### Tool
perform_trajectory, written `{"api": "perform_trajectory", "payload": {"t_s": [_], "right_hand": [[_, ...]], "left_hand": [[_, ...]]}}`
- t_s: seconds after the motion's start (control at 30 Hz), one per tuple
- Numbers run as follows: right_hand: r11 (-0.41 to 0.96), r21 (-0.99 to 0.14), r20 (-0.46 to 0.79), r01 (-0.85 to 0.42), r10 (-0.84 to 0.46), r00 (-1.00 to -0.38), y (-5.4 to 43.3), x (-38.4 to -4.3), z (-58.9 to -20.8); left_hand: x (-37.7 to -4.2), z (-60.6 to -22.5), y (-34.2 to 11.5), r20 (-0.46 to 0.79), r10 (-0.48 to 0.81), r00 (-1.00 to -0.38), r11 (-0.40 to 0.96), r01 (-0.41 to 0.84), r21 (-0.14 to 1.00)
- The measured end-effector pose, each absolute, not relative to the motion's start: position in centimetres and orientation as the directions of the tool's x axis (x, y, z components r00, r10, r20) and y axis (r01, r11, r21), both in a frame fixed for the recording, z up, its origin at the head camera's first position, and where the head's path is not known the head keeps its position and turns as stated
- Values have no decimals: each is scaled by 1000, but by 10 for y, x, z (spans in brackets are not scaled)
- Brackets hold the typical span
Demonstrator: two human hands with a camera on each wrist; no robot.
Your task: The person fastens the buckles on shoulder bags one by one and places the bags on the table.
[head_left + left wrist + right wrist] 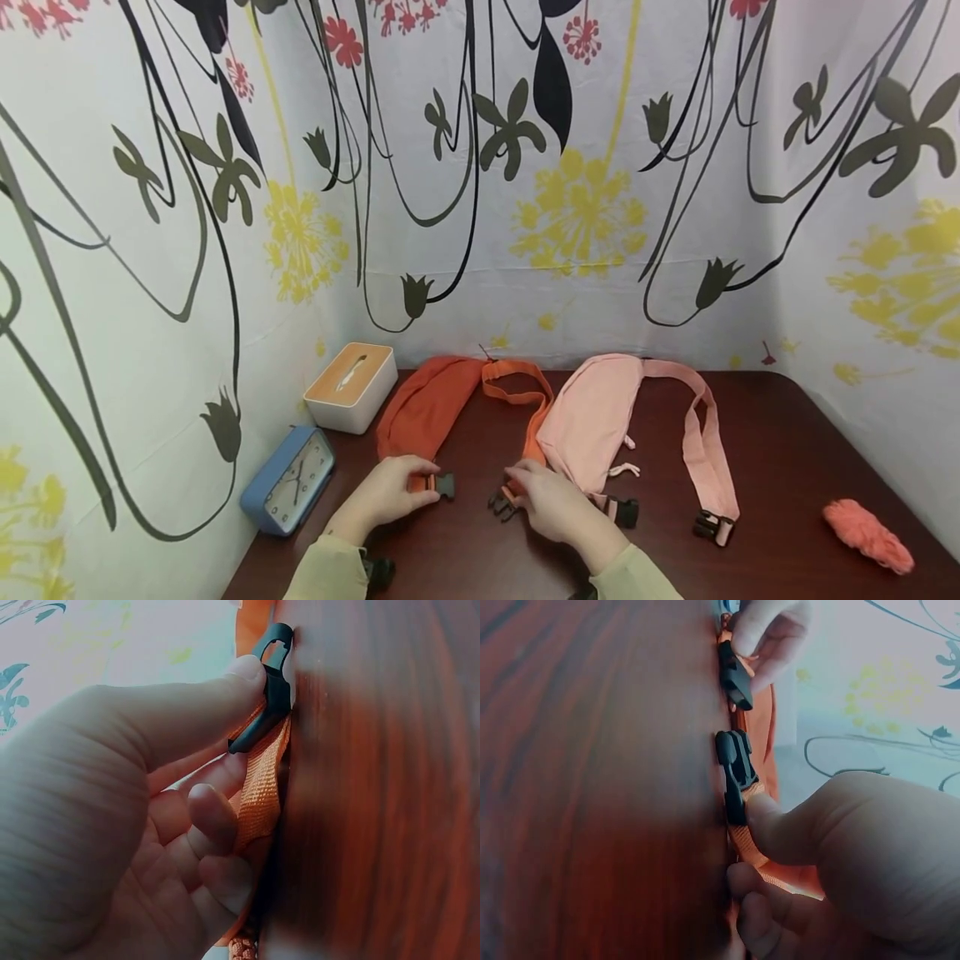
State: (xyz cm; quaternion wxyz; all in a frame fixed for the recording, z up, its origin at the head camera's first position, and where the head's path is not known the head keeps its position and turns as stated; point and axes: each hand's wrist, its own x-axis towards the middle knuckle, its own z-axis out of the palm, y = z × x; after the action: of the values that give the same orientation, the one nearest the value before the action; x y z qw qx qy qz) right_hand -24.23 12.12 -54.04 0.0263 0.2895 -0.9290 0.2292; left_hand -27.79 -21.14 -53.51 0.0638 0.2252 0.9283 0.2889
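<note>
The place looked like a corner of a home, enclosed on three sides by floral-printed fabric (495,229). A tissue box (347,412) and blue alarm clock (288,481) stood on the dark wood-grained surface (787,450).

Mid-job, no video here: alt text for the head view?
A person's left-hand grip and right-hand grip hold the dark socket and pronged clip of an orange waist bag, unfastened and apart, over a brown table. To the bag's right lies a pink waist bag; a tissue box and blue clock stand at left, coral yarn at far right.
</note>
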Motion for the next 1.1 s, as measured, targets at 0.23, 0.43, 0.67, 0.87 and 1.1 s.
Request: {"api": "perform_trajectory", "payload": {"t_s": [0.23, 0.43, 0.67, 0.87, 1.1], "right_hand": [[714, -409, 256, -568, -507, -823, 125, -249, -547], [671, -451, 331, -588, -486, -809, 121, -251, -553], [655, -534, 331, -534, -419, -845, 117, -254, -561], [608, -633, 313, -479, -365, -877, 117, -259, -571], [568, -735, 269, -371, -258, -928, 112, -267, -574]], "left_hand": [[-277, -537, -212, 16, 467, -884, 710, 386, 588], [-275, -537, -213, 14, 469, -883, 704, 384, 597], [-279, -538, -214, -12, 455, -891, 672, 334, 661], [-282, -542, -216, -16, 450, -893, 649, 315, 693], [-282, -541, -217, -19, 432, -902, 637, 290, 714]]}}
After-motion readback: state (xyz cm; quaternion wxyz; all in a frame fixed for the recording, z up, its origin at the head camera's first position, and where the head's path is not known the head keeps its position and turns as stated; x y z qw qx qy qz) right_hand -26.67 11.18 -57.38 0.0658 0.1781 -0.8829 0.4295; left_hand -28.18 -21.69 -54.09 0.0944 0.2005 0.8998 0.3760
